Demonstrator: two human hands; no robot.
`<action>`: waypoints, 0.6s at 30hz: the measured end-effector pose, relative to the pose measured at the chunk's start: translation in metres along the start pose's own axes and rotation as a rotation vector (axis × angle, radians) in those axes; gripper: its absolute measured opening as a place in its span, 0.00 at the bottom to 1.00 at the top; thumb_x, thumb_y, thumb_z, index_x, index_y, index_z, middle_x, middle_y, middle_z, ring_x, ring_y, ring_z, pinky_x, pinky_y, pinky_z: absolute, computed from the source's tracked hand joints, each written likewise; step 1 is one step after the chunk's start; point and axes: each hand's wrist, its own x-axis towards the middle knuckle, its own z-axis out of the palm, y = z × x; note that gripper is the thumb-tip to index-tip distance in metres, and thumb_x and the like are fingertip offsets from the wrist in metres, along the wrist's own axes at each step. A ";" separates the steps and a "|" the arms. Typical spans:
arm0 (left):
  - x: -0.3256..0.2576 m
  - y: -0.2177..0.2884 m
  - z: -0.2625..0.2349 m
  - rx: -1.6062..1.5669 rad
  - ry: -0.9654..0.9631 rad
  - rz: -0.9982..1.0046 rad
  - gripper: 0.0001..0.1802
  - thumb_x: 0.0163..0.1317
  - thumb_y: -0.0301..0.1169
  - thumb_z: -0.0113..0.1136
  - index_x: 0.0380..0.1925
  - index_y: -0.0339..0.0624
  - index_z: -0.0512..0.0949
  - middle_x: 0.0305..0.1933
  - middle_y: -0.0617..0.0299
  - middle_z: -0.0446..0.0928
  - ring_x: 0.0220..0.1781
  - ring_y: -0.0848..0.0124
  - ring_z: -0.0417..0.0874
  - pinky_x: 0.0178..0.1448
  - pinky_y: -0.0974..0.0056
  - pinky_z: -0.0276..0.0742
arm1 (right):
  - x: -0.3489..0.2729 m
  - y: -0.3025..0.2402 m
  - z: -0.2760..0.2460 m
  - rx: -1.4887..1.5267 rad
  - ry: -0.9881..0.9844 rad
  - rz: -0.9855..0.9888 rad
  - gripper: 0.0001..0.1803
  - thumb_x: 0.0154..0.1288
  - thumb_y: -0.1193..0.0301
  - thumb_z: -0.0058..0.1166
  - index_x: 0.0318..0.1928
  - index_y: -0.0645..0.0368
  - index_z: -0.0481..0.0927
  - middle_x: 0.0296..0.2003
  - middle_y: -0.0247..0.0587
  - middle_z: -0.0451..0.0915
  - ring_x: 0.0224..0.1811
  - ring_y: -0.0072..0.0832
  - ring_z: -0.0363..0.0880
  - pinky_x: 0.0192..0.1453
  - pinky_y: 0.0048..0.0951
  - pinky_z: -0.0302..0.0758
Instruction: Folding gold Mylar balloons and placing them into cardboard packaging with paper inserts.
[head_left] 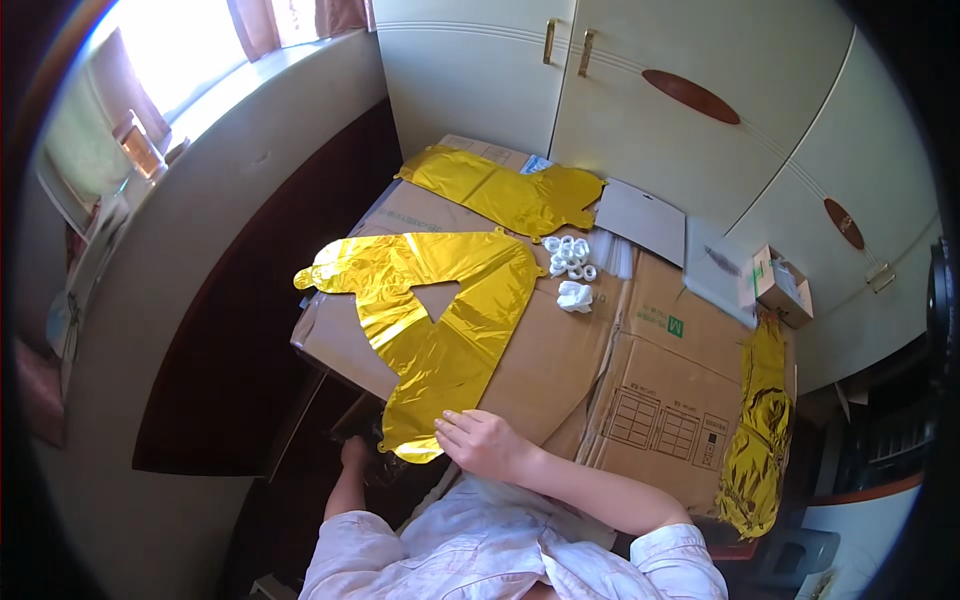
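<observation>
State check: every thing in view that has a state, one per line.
Large gold foil balloon: deflated, flat on the cardboard, near corner under the right hand.
Rear gold foil balloon: deflated, flat.
Right-side gold foil balloon: deflated, crumpled, hanging over the edge.
Small box: flap open.
Cabinet doors: closed.
Right hand: fingers flat on the balloon.
Left hand: below the cardboard edge, grip unclear.

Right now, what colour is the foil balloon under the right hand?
Shiny gold; the foil balloon under the right hand shows best in the head view.
</observation>
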 end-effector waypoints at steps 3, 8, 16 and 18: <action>0.015 0.010 -0.009 -0.548 -0.119 -0.045 0.10 0.61 0.32 0.58 0.37 0.37 0.82 0.39 0.53 0.82 0.43 0.60 0.85 0.46 0.57 0.83 | 0.000 0.008 0.000 0.143 -0.013 0.091 0.10 0.56 0.69 0.54 0.36 0.57 0.84 0.40 0.42 0.85 0.43 0.34 0.85 0.45 0.32 0.80; 0.007 0.015 -0.040 -1.265 -0.335 -0.281 0.06 0.61 0.21 0.57 0.38 0.36 0.78 0.35 0.57 0.77 0.39 0.68 0.83 0.38 0.67 0.84 | 0.012 0.020 -0.007 0.484 -0.150 0.439 0.09 0.58 0.64 0.57 0.33 0.53 0.85 0.34 0.39 0.85 0.36 0.35 0.84 0.37 0.35 0.79; -0.009 0.000 -0.101 -0.552 -0.232 0.090 0.11 0.66 0.31 0.59 0.47 0.44 0.77 0.42 0.59 0.80 0.40 0.65 0.83 0.44 0.65 0.80 | 0.015 0.033 -0.008 0.818 -0.160 0.675 0.08 0.57 0.63 0.61 0.31 0.54 0.83 0.28 0.40 0.84 0.33 0.37 0.84 0.39 0.36 0.79; -0.038 0.037 -0.146 -1.375 -0.038 -0.014 0.10 0.67 0.32 0.58 0.47 0.44 0.77 0.42 0.61 0.80 0.42 0.69 0.83 0.44 0.66 0.78 | 0.016 0.033 -0.005 0.856 -0.156 0.700 0.07 0.55 0.66 0.62 0.31 0.55 0.82 0.27 0.41 0.84 0.32 0.37 0.84 0.39 0.36 0.79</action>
